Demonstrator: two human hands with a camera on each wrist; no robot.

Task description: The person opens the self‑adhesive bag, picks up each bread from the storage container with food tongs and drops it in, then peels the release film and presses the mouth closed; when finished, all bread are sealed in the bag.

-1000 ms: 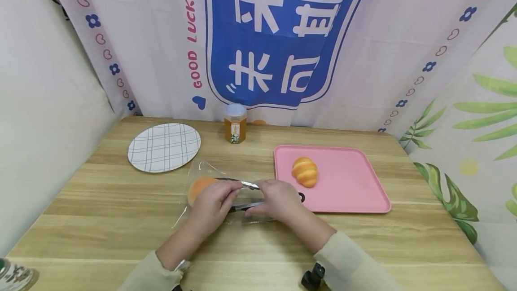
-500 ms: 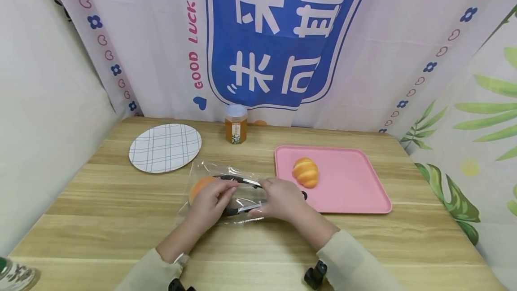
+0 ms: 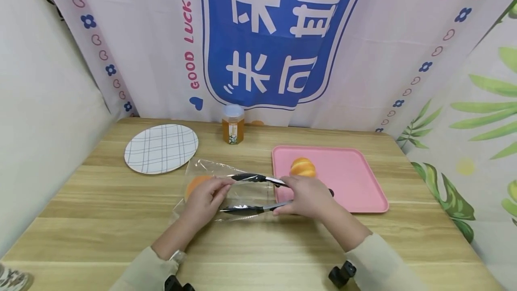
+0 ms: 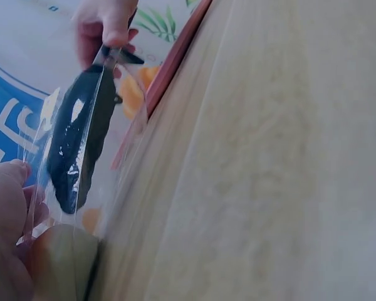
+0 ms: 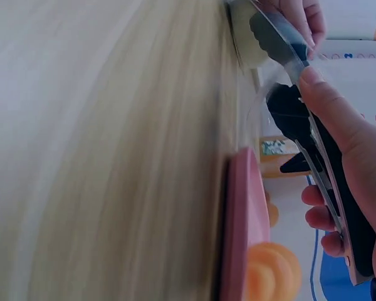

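"Surroundings, big to small?"
"Printed cloth backdrop (image 3: 363, 57), desk (image 3: 258, 255), pink tray (image 3: 351, 178) on the right, plaid plate (image 3: 161, 149) back left, lidded jar (image 3: 233, 125) back centre, bread roll (image 3: 303, 168) on the tray."
"In the way?"
"Right hand (image 3: 308, 196) hides the roll's lower part and a stretch of the tongs (image 3: 244, 210). Left hand (image 3: 203, 200) blocks most of the orange bun (image 3: 195, 185)."
"Hands doing what?"
"Right grips the tongs, arms spread. Left pinches the clear bag (image 3: 250, 194), mid-desk, left of the tray. Bun shows through at its left end. Tong heads inside or outside the film: can't tell."
"Versus half a second ago?"
"Right hand and tongs shifted right, off the bun, further over the tray. Roll was in full view then. Left hand about the same."
"Materials?"
"Wood-grain desk; smooth tray, rounded corners, raised rim; flat round plate; thin, glossy, creased bag; metal tong arms, black heads; amber jar, pale lid; ridged golden roll."
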